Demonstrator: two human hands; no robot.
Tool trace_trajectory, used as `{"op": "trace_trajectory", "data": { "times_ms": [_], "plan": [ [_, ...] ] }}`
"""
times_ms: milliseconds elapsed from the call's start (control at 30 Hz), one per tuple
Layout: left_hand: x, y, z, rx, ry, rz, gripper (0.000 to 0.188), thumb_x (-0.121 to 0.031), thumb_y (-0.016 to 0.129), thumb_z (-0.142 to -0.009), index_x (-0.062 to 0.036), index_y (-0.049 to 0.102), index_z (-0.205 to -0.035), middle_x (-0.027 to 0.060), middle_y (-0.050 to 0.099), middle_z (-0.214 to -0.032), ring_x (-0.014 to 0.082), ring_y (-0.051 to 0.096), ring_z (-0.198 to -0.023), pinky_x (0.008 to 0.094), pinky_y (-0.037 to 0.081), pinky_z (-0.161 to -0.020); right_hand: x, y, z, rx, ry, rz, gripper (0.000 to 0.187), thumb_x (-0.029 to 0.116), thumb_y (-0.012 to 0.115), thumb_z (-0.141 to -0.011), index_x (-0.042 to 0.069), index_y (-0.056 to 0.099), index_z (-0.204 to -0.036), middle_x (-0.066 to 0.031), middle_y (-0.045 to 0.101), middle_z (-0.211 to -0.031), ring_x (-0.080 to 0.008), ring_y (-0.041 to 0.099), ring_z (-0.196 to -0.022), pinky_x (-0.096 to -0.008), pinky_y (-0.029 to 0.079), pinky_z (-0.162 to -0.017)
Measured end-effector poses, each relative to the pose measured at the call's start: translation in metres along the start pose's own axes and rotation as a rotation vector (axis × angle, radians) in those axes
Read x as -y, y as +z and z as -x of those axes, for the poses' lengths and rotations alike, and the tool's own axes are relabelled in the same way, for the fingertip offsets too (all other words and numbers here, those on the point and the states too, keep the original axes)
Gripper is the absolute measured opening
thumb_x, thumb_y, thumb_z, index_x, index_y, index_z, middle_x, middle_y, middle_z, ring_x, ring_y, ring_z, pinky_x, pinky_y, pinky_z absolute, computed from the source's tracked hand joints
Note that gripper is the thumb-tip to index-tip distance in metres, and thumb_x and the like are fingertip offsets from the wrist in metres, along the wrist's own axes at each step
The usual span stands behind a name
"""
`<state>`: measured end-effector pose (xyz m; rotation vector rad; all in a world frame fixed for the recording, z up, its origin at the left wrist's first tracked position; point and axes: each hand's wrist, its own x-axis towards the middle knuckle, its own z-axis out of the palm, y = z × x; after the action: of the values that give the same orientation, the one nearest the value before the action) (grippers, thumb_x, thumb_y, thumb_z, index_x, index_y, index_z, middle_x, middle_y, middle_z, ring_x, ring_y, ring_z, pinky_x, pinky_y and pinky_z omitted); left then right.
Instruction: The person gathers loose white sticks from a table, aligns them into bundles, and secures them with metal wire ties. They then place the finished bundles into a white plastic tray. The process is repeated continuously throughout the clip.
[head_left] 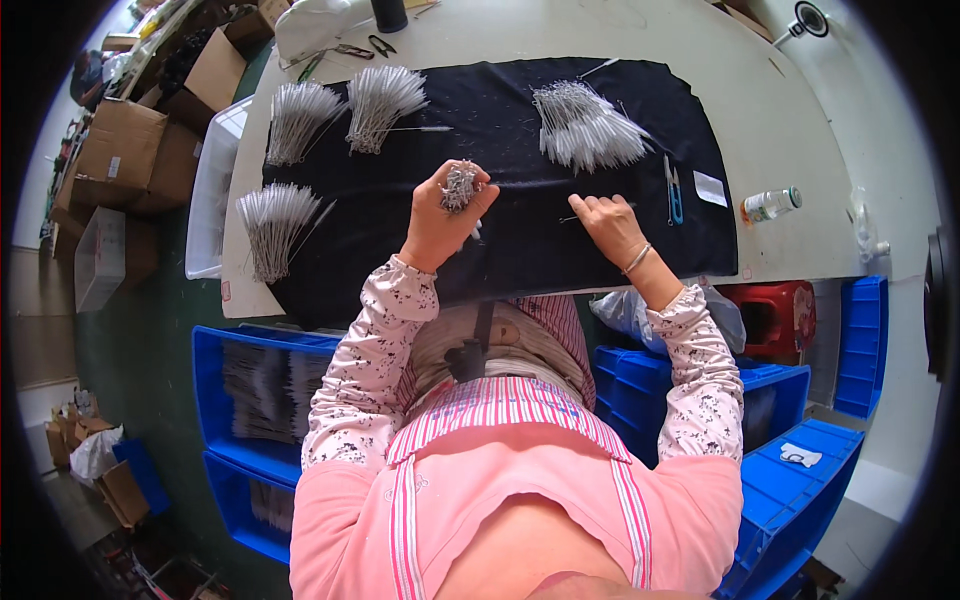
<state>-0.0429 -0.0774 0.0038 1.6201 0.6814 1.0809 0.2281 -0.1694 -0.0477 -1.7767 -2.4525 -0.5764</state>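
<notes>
My left hand point(430, 222) is closed round a bundle of thin wire brushes point(459, 187), their wire ends pointing up. White bristles show just below that fist. To its right, low over the black cloth point(500, 115), my right hand point(612, 230) pinches a single wire brush point(568, 218); the wire sticks out on the left of the fingers. A large pile of white-bristled brushes point(588, 125) lies beyond the right hand. Three fanned bunches rest on the left: a near bunch point(275, 230), a far-left bunch point(302, 122) and another bunch point(383, 105) beside it.
Blue-handled snips point(675, 195) and a white label point(710, 189) lie on the cloth's right side. A glass bottle point(771, 205) lies on the white table point(800, 250). Dark snips point(381, 45) are at the back. Blue crates point(205, 400) stand below the table, beside a red stool point(775, 315).
</notes>
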Motion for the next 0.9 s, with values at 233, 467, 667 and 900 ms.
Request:
{"op": "trace_trajectory", "data": {
  "times_ms": [233, 467, 667, 900],
  "plan": [
    [0.021, -0.004, 0.012, -0.081, -0.104, 0.042, 0.019, -0.001, 0.07, -0.08, -0.0053, 0.06, -0.096, -0.001, 0.062, -0.086, 0.004, 0.058, -0.08, 0.0183, 0.049, -0.072, 0.034, -0.059, -0.055, -0.268, 0.21, -0.702, 0.016, 0.004, 0.06, -0.081, 0.003, 0.062, -0.097, -0.0124, 0.064, -0.083, -0.0272, 0.064, -0.075, -0.0349, 0.051, -0.068],
    [0.019, -0.002, 0.015, -0.065, -0.026, 0.075, 0.027, 0.006, 0.063, -0.079, -0.0018, 0.061, -0.104, 0.0042, 0.065, -0.096, 0.0079, 0.06, -0.087, 0.0219, 0.049, -0.077, 0.101, -0.046, -0.098, -0.393, 0.184, -1.096, 0.017, 0.001, 0.059, -0.08, 0.0, 0.065, -0.096, -0.0179, 0.067, -0.091, -0.0319, 0.066, -0.082, -0.0357, 0.053, -0.073],
    [0.028, -0.005, 0.013, -0.08, -0.074, 0.069, 0.024, 0.004, 0.063, -0.078, -0.0029, 0.062, -0.1, 0.0038, 0.064, -0.084, 0.0045, 0.056, -0.076, 0.0208, 0.046, -0.064, 0.102, -0.094, -0.106, -0.488, 0.192, -0.81, 0.023, -0.005, 0.057, -0.079, 0.001, 0.064, -0.1, -0.0162, 0.067, -0.088, -0.0302, 0.067, -0.076, -0.0316, 0.054, -0.067],
    [0.032, 0.005, 0.003, 0.006, 0.396, -0.469, 0.027, -0.01, 0.065, -0.077, -0.0044, 0.056, -0.101, 0.0136, 0.058, -0.102, 0.0275, 0.057, -0.095, 0.0369, 0.047, -0.079, 0.107, -0.138, -0.141, -0.366, -0.095, -0.595, 0.037, 0.036, 0.057, -0.084, 0.008, 0.063, -0.108, -0.0085, 0.059, -0.117, -0.0302, 0.044, -0.122, -0.0489, 0.022, -0.106]
  ]
}}
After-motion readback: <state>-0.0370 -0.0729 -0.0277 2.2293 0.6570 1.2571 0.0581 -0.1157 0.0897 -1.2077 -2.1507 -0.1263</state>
